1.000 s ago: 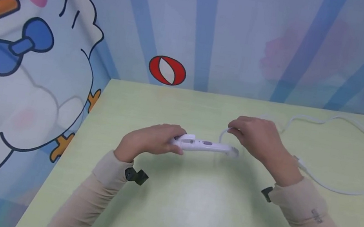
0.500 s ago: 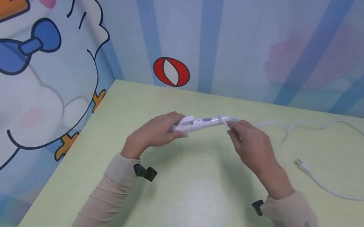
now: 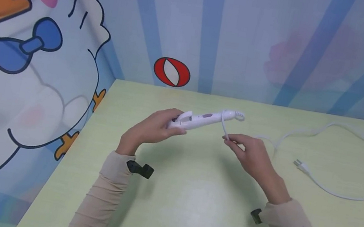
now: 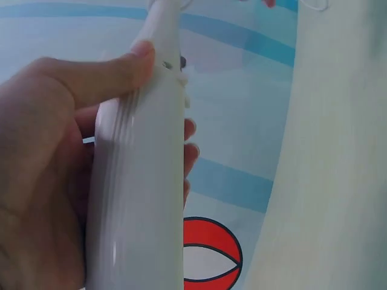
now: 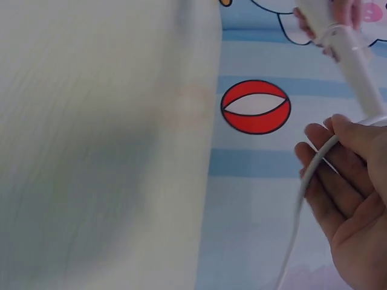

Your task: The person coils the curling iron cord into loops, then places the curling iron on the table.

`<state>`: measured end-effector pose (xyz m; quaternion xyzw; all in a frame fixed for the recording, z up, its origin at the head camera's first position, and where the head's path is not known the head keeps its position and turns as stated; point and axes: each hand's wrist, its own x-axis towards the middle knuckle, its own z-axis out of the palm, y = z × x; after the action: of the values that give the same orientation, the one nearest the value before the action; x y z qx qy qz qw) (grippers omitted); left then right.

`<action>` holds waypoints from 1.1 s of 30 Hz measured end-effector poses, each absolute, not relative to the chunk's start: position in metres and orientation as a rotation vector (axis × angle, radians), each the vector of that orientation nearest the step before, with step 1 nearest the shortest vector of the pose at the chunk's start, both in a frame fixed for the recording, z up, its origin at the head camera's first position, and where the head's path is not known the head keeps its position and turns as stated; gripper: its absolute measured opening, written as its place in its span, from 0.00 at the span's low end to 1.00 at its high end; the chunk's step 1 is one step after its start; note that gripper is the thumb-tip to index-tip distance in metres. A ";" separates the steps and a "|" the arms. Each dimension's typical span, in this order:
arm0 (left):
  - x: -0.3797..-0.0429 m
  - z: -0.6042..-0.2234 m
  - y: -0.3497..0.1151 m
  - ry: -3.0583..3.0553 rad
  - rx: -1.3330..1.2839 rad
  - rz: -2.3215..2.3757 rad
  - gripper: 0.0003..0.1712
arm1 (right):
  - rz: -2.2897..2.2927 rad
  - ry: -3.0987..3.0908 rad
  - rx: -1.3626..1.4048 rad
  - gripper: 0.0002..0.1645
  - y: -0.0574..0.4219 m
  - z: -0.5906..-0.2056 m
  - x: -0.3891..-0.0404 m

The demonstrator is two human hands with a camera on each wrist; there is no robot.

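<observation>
Fingers of the right hand (image 3: 252,152) pinched a thin white cord (image 3: 224,128), and those of the left hand (image 3: 152,128) gripped a slim white plastic wand (image 3: 198,121) with a raised lever (image 3: 187,115), tilted above the pale yellow-green table (image 3: 194,214); the cord crossed the wand near its coiled tip, and a white two-pronged plug (image 3: 304,168) lay farther right

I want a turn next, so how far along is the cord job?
Looks done: cord crosses the white wand near its end. In hand: left grip holds the wand; right grip pinches the cord. Probably remaining: winding the loose cord, whose plug lies on the table.
</observation>
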<state>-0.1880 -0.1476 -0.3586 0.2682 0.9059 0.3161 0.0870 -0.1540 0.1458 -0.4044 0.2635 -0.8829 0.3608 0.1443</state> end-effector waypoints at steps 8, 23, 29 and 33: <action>-0.180 -0.345 -0.149 2.677 0.867 0.971 0.22 | 0.976 -2.488 0.910 0.11 0.161 -0.407 -0.164; -0.159 -0.331 -0.142 2.643 1.069 0.873 0.13 | 0.901 -2.879 0.965 0.13 0.178 -0.369 -0.177; -0.154 -0.328 -0.136 2.679 1.137 0.779 0.14 | 0.870 -2.922 1.031 0.12 0.180 -0.361 -0.187; -0.152 -0.327 -0.134 2.695 1.129 0.703 0.13 | 0.860 -2.946 1.003 0.12 0.180 -0.355 -0.192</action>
<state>-0.1517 -0.1339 -0.3273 0.3750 0.8946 0.2335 0.0681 -0.1919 0.1796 -0.3545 0.3103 -0.9116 0.2662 -0.0435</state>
